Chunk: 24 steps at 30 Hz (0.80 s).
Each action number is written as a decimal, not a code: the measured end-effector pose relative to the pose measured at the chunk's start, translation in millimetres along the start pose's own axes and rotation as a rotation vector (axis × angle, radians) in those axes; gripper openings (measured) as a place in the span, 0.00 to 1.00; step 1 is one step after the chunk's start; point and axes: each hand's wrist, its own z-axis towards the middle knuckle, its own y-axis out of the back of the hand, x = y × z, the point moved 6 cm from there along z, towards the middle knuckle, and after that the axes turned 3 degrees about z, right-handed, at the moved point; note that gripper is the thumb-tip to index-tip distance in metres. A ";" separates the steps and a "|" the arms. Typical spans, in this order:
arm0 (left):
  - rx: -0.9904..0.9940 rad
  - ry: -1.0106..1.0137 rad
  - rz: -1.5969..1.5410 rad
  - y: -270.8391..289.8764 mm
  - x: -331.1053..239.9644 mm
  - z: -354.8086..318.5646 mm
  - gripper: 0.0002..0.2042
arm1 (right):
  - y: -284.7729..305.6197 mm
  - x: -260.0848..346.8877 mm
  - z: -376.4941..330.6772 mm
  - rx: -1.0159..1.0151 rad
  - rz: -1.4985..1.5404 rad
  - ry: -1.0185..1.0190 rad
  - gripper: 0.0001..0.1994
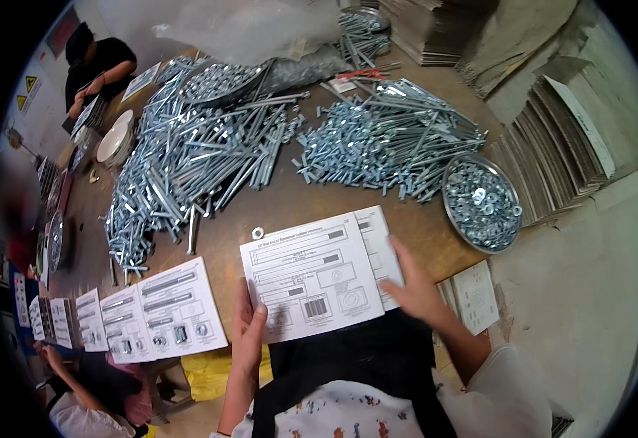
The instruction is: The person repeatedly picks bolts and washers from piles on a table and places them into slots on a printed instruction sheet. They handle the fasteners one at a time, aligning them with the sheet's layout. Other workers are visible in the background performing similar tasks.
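Note:
Two printed white cards, a front card [300, 266] with line drawings of bolts and washers and a back card [379, 248] showing at its right, lie overlapped before me at the table edge. My left hand [249, 321] closes on the lower left edge of the front card, thumb in front. At the right edge, my right hand [415, 288] has its thumb against the back card; its other fingers are partly hidden and slightly blurred. A small metal ring [258, 233], a nut or washer, lies just beyond the front card's top left corner.
Heaps of bolts and threaded rods [195, 153] and shorter bolts [363, 142] cover the table. A round tray of washers [472, 197] stands right, beside stacked cardboard [552, 146]. More printed cards [180, 306] line the left edge. Other people work at far left and lower left.

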 end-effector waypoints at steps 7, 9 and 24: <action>0.112 -0.103 0.639 -49.5 -4.7 9.3 0.40 | 7.5 7.4 11.2 -0.043 -0.228 0.128 0.25; 0.079 -0.169 0.683 -44.7 -2.1 13.2 0.40 | 42.1 20.7 40.2 -0.151 -0.413 0.198 0.19; 0.176 -0.180 0.781 -40.6 -9.2 16.2 0.37 | 146.3 -19.8 246.8 -0.054 -1.207 0.693 0.06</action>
